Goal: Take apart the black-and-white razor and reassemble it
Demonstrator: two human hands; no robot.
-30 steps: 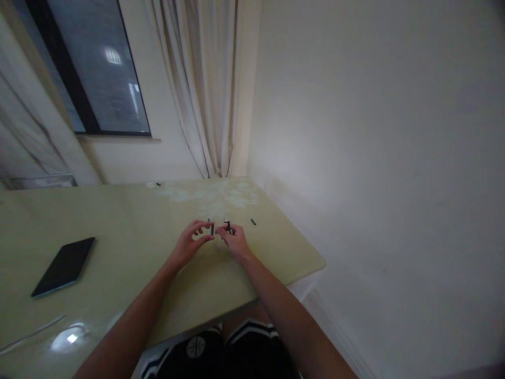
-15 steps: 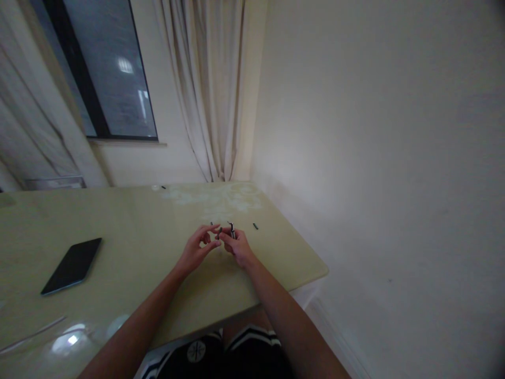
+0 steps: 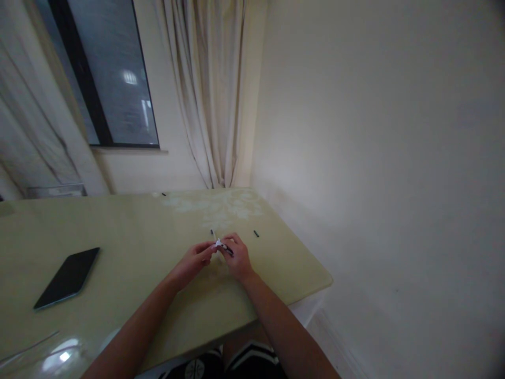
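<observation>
Close together above the pale green table (image 3: 158, 295), both hands meet at a small black-and-white object (image 3: 224, 246) whose kind I cannot make out. My right hand (image 3: 239, 258) is closed around its dark, slim part. The fingertips of my left hand (image 3: 197, 259) pinch at its white end. Just behind the fingers lies a thin white stick with a dark tip (image 3: 212, 233), partly hidden by the hands. To the right of my right hand, a small dark stick-like piece (image 3: 256, 233) rests on the table.
A black tablet (image 3: 68, 277) lies flat on the left. Another small dark piece (image 3: 163, 194) sits near the table's far edge. A thin cable-like strand (image 3: 29, 347) runs at the lower left. The wall (image 3: 379, 210) borders the right side, with a curtain (image 3: 213, 105) behind.
The small dark piece between my fingertips no longer shows; a white part shows there instead. The object in my right hand has tipped from upright to slanting. My left fingers have closed in.
</observation>
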